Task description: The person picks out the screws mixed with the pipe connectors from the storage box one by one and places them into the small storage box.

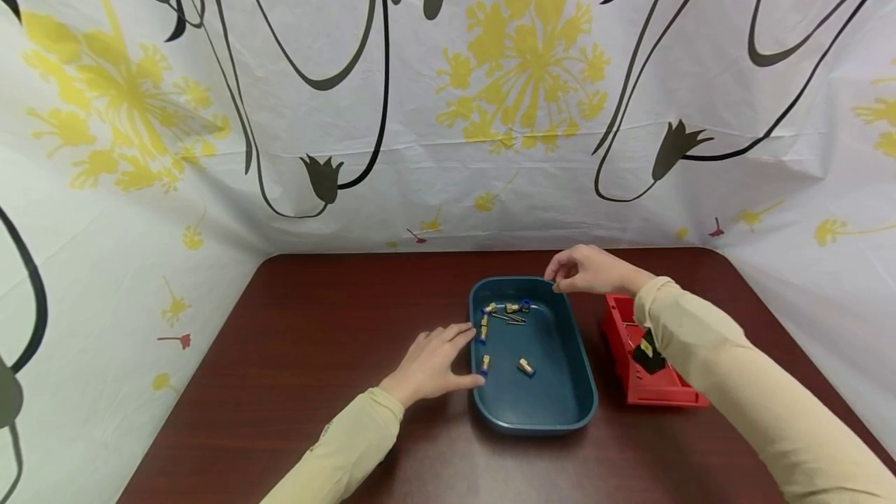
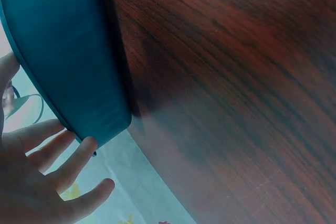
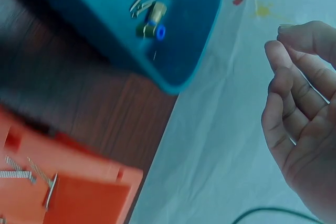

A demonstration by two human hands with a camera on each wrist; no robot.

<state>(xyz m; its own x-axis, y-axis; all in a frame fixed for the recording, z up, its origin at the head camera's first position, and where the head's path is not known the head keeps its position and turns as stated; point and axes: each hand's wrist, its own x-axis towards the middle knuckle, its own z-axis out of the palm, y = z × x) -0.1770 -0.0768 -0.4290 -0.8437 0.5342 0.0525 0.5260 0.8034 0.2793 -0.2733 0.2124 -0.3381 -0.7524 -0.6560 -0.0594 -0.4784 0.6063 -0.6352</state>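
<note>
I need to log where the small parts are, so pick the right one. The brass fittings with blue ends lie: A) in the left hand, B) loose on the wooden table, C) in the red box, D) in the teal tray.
D: the brass fittings lie on the floor of the teal tray, some beside thin metal pins; the left hand only rests open against the tray's side.

A makeshift recording booth rather than a lived-in room. White flowered sheeting (image 1: 448,99) walls in a dark wooden table (image 1: 315,348) on three sides.
</note>
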